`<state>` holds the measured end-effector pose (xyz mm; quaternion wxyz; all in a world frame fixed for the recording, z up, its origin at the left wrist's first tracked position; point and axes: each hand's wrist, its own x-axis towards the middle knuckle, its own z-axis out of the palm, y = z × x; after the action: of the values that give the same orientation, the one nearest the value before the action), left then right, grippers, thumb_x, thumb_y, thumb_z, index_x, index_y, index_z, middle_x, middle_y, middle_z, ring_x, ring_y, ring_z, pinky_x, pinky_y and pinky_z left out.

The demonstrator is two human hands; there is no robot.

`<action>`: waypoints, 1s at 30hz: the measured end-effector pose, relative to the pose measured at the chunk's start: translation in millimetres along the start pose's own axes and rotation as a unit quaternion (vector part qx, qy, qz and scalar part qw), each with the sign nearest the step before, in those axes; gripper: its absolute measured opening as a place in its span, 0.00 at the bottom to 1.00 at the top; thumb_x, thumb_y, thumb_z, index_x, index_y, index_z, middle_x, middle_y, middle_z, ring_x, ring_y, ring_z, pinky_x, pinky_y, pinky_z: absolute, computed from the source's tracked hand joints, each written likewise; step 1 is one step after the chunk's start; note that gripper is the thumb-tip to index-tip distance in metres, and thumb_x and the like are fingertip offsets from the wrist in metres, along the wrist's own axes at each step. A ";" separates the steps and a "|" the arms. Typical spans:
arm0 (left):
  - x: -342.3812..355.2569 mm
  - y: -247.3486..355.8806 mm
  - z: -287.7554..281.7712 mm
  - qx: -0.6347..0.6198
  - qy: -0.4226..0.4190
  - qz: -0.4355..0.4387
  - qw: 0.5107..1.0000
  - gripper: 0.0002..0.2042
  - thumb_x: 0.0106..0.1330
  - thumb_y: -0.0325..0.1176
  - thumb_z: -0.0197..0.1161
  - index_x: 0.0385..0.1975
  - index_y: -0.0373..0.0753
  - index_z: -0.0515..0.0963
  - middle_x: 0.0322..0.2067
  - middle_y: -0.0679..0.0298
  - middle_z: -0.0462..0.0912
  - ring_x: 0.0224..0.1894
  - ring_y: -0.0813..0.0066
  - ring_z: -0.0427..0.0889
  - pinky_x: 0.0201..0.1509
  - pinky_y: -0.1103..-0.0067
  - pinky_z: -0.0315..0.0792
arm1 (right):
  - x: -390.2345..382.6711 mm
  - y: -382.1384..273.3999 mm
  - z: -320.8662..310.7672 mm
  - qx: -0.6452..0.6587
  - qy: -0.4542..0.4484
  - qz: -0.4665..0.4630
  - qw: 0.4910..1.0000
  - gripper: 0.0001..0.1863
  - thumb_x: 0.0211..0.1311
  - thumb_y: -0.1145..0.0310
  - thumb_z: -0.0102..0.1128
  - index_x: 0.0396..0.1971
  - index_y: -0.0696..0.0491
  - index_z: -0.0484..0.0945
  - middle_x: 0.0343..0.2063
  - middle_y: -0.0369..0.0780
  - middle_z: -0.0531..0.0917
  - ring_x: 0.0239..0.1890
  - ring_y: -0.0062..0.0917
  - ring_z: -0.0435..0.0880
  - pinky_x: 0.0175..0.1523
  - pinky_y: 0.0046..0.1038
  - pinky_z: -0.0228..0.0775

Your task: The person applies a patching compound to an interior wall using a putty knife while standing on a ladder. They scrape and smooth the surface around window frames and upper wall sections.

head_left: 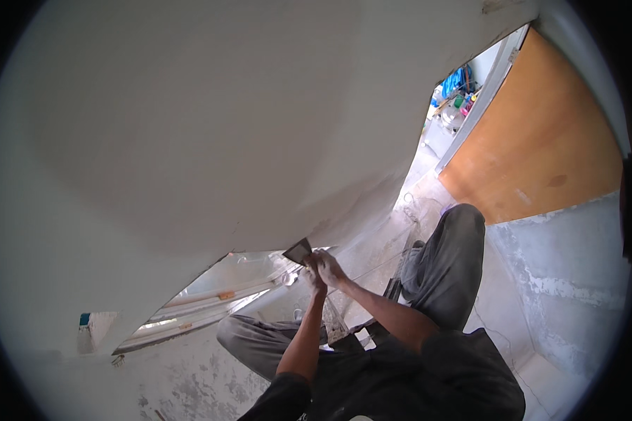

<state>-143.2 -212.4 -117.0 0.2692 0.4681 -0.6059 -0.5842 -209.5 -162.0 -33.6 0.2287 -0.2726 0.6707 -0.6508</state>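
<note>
My left hand (313,278) and my right hand (328,269) are brought together in front of my body, just under the edge of a large pale plastered surface (189,140). Both look closed around the handle of a putty knife (298,251), and the fingers hide that handle. Its wide dark blade points up and left, close to the plaster; whether it touches cannot be made out. Pale dust or filler coats my fingers. A darker, damp-looking area spreads over the plaster above the blade.
My bent knees (446,259) are spread over a narrow dark support. An orange-brown door panel (541,140) stands at the right, beside an opening with piled colourful items (456,98). A window (218,291) lies at lower left. Grey patchy wall (569,281) fills the right.
</note>
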 end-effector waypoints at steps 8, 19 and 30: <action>-8.7 -1.9 -0.5 -0.078 0.014 0.004 0.997 0.30 0.63 0.58 0.44 0.20 0.31 0.74 0.13 0.65 0.71 0.18 0.80 0.67 0.20 0.75 0.61 | -7.1 18.7 10.7 -0.031 -0.020 0.039 0.999 0.09 0.60 0.70 0.43 0.35 0.57 0.71 0.32 0.46 0.75 0.37 0.37 0.74 0.42 0.34 0.65; 7.8 -9.5 8.0 -0.025 -0.013 -0.048 0.998 0.29 0.63 0.58 0.44 0.25 0.32 0.76 0.15 0.64 0.73 0.20 0.79 0.69 0.22 0.74 0.64 | -3.1 16.6 5.2 -0.015 0.009 0.020 1.000 0.12 0.61 0.68 0.40 0.29 0.58 0.73 0.28 0.48 0.74 0.35 0.41 0.73 0.40 0.35 0.65; -19.3 39.3 9.7 -0.122 0.010 0.051 0.991 0.27 0.64 0.56 0.46 0.23 0.33 0.75 0.18 0.65 0.73 0.20 0.81 0.67 0.21 0.76 0.62 | -5.3 12.7 -1.5 -0.007 -0.034 0.046 0.998 0.10 0.59 0.70 0.41 0.30 0.59 0.71 0.30 0.47 0.73 0.36 0.38 0.71 0.42 0.32 0.64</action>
<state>-153.5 -195.7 -76.7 0.3597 0.4057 -0.5505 -0.6348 -207.5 -157.3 -46.4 0.2789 -0.2648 0.6793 -0.6250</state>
